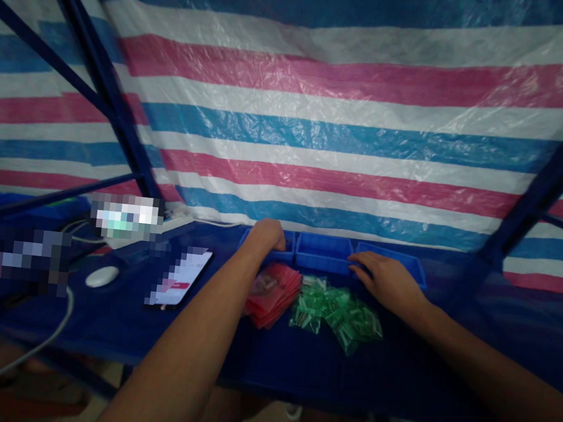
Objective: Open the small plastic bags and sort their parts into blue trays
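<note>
Checking the head view, the only one. Left hand (266, 235) sits over the left bin (288, 245), wrist bent. Its fingers curl down behind the knuckles and are hidden, so I can't tell if they grip anything.

Right hand (389, 281) lies palm down, fingers (360, 261) stretched flat and loose, nothing held. The tips are at the front rim where the middle bin (324, 254) meets the right bin (404, 261). Bin insides are hard to make out: dark, low angle.

Red packets (273, 294) lie just wrist-side of the left fingers, partly covered by the forearm. Green packets (339, 311) lie just wrist-side of the right fingers, beside the heel of that hand. Both arms are cut off at the bottom edge.

Phone (178, 279), mouse (102, 276) and cable (41, 343) are well left of the left fingers; part of that area is blurred.

Room: bare blue table (421, 367) right of the right fingers. Striped tarp (322, 108) hangs just past the bins, and a frame pole (120, 120) slants on the left.
</note>
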`<state>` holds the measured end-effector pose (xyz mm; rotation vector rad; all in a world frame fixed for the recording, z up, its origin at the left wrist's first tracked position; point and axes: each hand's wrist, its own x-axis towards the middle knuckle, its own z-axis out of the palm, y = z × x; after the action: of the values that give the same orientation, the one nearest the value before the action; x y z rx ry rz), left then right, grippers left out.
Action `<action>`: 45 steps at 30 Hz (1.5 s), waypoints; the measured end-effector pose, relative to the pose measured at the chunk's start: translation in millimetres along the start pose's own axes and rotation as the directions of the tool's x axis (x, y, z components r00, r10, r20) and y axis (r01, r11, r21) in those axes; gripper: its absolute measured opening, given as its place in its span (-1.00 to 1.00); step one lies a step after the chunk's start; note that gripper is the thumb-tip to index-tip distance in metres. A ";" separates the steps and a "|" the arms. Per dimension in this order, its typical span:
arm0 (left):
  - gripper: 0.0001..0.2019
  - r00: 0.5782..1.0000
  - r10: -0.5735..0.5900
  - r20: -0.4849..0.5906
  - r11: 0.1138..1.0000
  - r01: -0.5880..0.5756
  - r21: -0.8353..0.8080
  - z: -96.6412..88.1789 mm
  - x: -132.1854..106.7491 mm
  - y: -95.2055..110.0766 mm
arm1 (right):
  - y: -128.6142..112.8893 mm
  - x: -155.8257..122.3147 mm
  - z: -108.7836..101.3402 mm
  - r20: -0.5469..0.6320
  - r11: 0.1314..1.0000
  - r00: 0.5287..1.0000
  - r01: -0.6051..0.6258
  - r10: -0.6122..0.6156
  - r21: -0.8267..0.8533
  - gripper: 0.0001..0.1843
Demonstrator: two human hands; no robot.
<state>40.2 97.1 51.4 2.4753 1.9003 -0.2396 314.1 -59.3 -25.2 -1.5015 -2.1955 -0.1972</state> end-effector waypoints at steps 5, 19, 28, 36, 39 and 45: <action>-0.42 0.998 -0.057 0.011 0.998 0.056 0.032 2.8 -3.9 -3.7 | -1.2 0.1 -0.3 0.003 1.000 1.000 -0.005 0.005 -0.006 -0.67; -0.59 0.999 0.047 -0.018 0.999 -0.047 -0.018 2.5 -16.7 -17.4 | -1.0 -0.5 -0.5 0.004 1.000 1.000 -0.002 0.002 -0.007 -0.68; -0.63 0.976 0.205 -0.072 0.979 -0.205 0.008 -13.4 -12.4 -44.1 | -0.2 -0.9 1.2 0.000 1.000 1.000 0.000 0.000 -0.012 -0.68; -0.67 0.893 0.449 -0.043 0.892 -0.450 -0.032 -27.5 -21.2 -60.5 | 0.2 -1.2 0.9 -0.001 1.000 1.000 0.000 0.000 -0.006 -0.67; -0.69 0.887 0.460 -0.042 0.886 -0.462 -0.043 -30.7 -23.6 -66.0 | -0.9 -1.1 -0.6 -0.004 1.000 1.000 0.001 -0.001 -0.004 -0.68; -0.69 0.872 0.479 -0.098 0.871 -0.486 -0.071 -48.8 -37.5 -69.1 | -2.5 -1.2 -1.2 -0.008 1.000 1.000 0.002 -0.002 -0.002 -0.68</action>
<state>-30.1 84.2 110.2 2.8180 1.2058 -0.0413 312.6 -61.7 -24.3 -1.4972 -2.1911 -0.2057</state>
